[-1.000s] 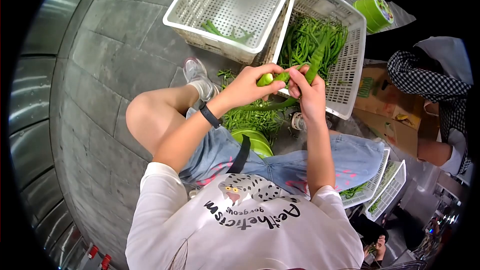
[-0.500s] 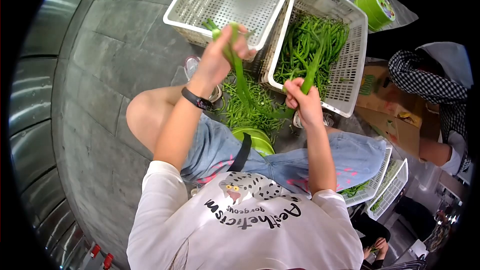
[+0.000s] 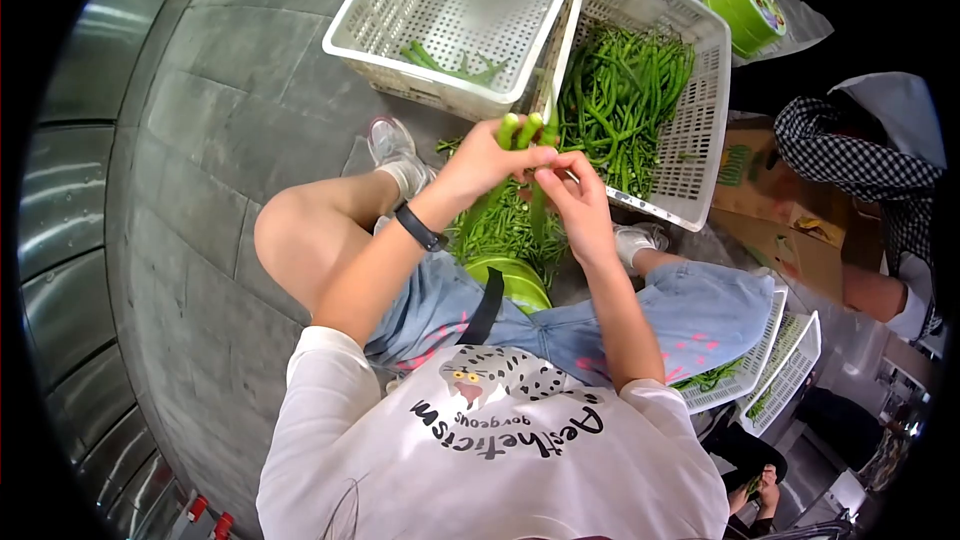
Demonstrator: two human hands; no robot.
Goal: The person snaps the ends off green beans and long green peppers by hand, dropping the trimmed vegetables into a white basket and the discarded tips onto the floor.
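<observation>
Several long green chili peppers (image 3: 507,127) are bunched in my left hand (image 3: 486,162), their pale stem ends pointing up and their bodies hanging below the fingers. Against it, my right hand (image 3: 580,208) pinches a pepper (image 3: 538,212) between thumb and fingers; the exact grip is partly hidden. Under both hands is a heap of thin green trimmings (image 3: 505,240) on the floor. Beyond them, a white crate (image 3: 430,62) holds a few peppers (image 3: 450,65). Another white crate (image 3: 712,155), to its right, holds many green chili peppers (image 3: 630,100).
A lime-green stool (image 3: 510,283) shows between my legs. Another green stool (image 3: 745,18) stands at the upper right. A cardboard box (image 3: 770,210) and a person in checkered sleeves (image 3: 850,150) are to the right. White baskets (image 3: 785,370) stand beside my thigh.
My left hand has come back from above the left crate to meet my right hand. A few peppers now show in that crate. My right hand has shifted slightly left.
</observation>
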